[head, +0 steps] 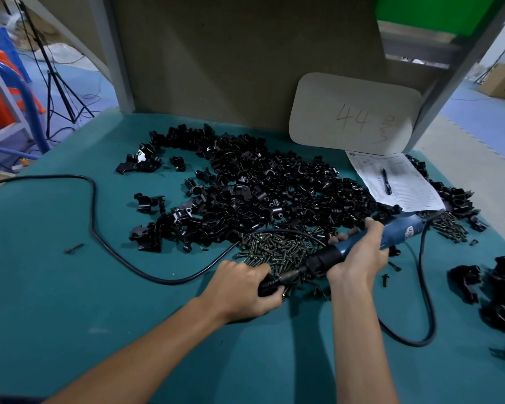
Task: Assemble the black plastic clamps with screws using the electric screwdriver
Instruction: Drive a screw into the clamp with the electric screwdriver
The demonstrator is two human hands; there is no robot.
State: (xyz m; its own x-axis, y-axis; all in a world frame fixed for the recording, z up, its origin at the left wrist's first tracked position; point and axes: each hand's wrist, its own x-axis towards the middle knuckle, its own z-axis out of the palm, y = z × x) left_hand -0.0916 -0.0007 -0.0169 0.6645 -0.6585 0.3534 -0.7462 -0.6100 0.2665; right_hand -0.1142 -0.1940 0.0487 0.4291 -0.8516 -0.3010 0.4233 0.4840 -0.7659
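The right hand (pixel 359 252) is wrapped around the blue-bodied electric screwdriver (pixel 370 243), whose black nose slants down toward seven o'clock. The left hand (pixel 242 287) is closed over a small black plastic clamp (pixel 270 288) at the bit's tip, on the teal felt-covered table (pixel 70 301). No bin or tray holds anything: a heap of dark metal screws (pixel 277 249) lies loose at twelve o'clock from the left hand, and beyond it sprawls a big pile of black plastic clamp parts (pixel 260 182). A few more clamps (pixel 493 293) sit at three o'clock. A printed paper sheet (pixel 403 182) carrying a black pen (pixel 386 181) lies at one o'clock.
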